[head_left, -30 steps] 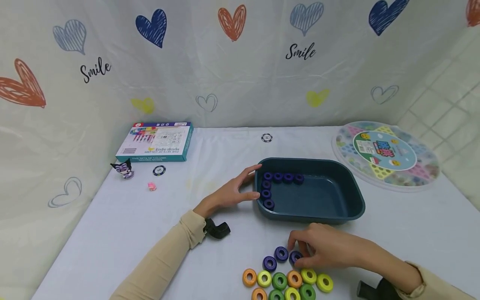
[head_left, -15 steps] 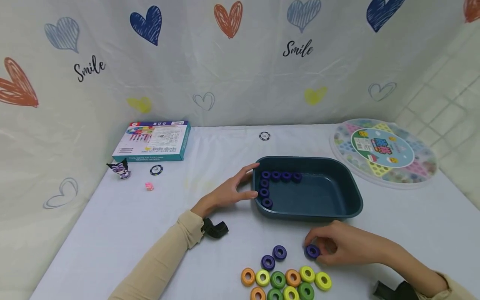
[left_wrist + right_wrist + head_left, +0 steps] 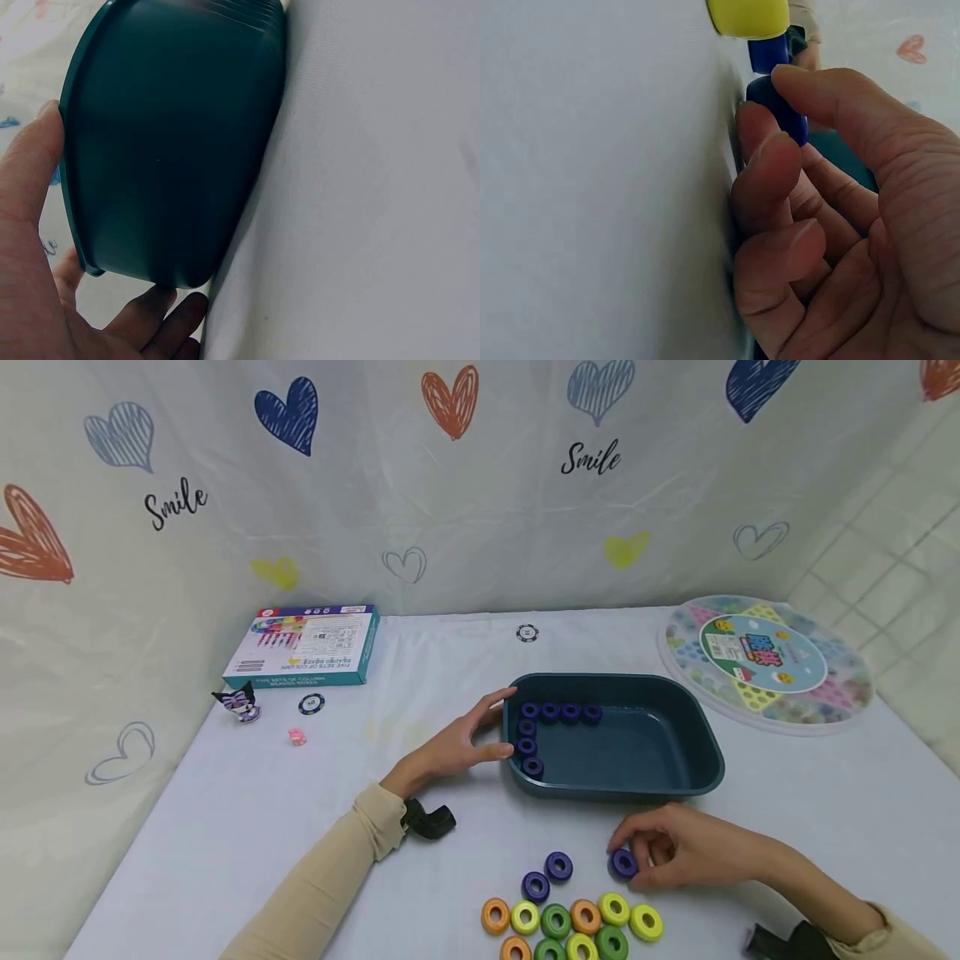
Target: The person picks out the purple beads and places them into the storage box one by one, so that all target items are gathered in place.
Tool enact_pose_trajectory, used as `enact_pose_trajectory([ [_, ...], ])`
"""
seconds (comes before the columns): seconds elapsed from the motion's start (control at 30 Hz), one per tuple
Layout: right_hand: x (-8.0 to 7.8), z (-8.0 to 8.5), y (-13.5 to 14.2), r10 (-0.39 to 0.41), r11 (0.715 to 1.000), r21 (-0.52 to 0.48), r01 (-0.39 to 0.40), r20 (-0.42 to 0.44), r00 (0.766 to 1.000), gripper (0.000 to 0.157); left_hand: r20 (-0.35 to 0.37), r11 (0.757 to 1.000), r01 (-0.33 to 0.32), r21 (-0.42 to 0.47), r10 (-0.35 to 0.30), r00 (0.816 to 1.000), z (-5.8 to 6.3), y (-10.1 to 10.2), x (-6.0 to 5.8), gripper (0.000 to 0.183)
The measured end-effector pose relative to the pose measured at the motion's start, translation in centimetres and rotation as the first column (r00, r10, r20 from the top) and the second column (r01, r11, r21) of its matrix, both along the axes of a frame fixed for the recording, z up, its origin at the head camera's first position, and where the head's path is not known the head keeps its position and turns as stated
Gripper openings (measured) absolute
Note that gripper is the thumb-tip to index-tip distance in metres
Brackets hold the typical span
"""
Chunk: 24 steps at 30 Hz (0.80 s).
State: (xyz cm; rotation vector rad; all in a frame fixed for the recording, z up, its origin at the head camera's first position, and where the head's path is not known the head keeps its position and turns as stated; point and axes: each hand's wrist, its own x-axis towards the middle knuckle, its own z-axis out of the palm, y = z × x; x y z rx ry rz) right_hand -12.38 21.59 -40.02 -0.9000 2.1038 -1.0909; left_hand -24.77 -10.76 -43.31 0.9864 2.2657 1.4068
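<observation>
A dark teal tray (image 3: 637, 760) lies on the white-covered table, with several purple rings (image 3: 550, 712) along its far and left walls. My left hand (image 3: 450, 745) rests against the tray's left end, thumb at the rim and fingers around the far corner; the left wrist view shows the tray's outer wall (image 3: 165, 150) beside the thumb. My right hand (image 3: 690, 847) pinches a purple ring (image 3: 623, 864) between thumb and fingers, low over the table in front of the tray. Two loose purple rings (image 3: 558, 867) lie left of it.
Several orange, green and yellow rings (image 3: 556, 921) lie in rows at the near edge of view. A printed box (image 3: 303, 647), a small figurine (image 3: 240, 701), a pink piece (image 3: 297, 737) and chip-like discs (image 3: 311, 703) lie back left. A round patterned case (image 3: 765, 664) lies back right.
My right hand has taken the purple ring from beside the other two and drawn it to the right, then held nearly still. The left hand stays at the tray.
</observation>
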Motion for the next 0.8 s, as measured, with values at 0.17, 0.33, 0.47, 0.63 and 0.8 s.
enact_pose_trajectory([
  [0.17, 0.2, 0.8, 0.2, 0.024, 0.999, -0.042, -0.023, 0.007, 1.0, 0.027, -0.002, 1.0, 0.0, 0.002, 0.0, 1.0, 0.2, 0.0, 0.1, 0.08],
  [0.33, 0.4, 1.9, 0.3, 0.031, 0.998, -0.047, -0.033, -0.03, 0.999, 0.027, -0.005, 1.0, -0.006, -0.004, 0.006, 1.0, 0.2, 0.0, 0.1, 0.081],
  [0.47, 0.2, 3.0, 0.4, 0.035, 0.997, -0.059, -0.039, -0.068, 0.997, 0.027, -0.007, 1.0, -0.004, -0.008, 0.004, 1.0, 0.1, -0.1, 0.1, 0.08],
  [0.63, -0.6, 4.2, 1.0, 0.037, 0.993, -0.107, -0.049, -0.116, 0.993, 0.028, -0.013, 1.0, -0.002, -0.013, 0.002, 1.0, 0.0, 0.0, 0.1, 0.08],
  [0.8, -1.8, 5.4, 1.4, 0.02, 0.995, -0.099, -0.031, -0.114, 0.993, 0.028, -0.023, 1.0, 0.006, -0.005, -0.006, 1.0, 0.0, 0.0, 0.1, 0.08],
])
